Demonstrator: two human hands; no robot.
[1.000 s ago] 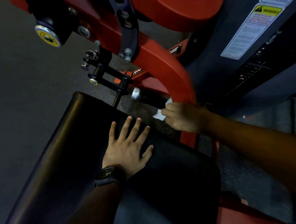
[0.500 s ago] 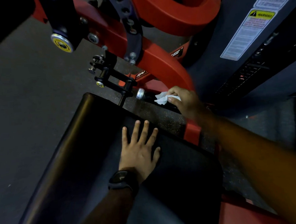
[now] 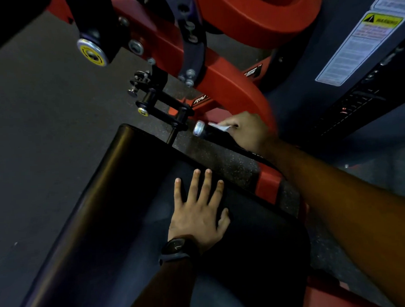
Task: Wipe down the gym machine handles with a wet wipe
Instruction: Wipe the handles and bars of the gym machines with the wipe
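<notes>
The left hand [image 3: 200, 214] lies flat on the black seat pad [image 3: 105, 205], its fingers straight and spread. It grips nothing. It most likely props the person's weight while they lean across. A dark wristwatch [image 3: 177, 248] sits on that wrist, over the pad's middle.

Just beyond the pad's far edge runs 1 black handle [image 3: 206, 133] tipped by a silver end cap [image 3: 198, 128]. The right hand [image 3: 245, 132] is wrapped over this grip with the wet wipe [image 3: 220, 127] pinned between fingers and handle. Only a white corner of the wipe shows near the cap. Curling the fingers round the bar probably lets the wipe cover its whole circumference in each stroke. The 2 hands are well apart.

The red frame [image 3: 228, 88] rises beyond the pad, past the handle. A warning label [image 3: 364, 39] shows far off to the pad's right.

Compared with 0.5 s ago, the wipe was then held loosely above the handle and was mostly visible. Now the right hand has closed down on the grip, nearer the cap. At 1 s ago that hand was closer to the pad's edge. The left hand has stayed planted throughout.
</notes>
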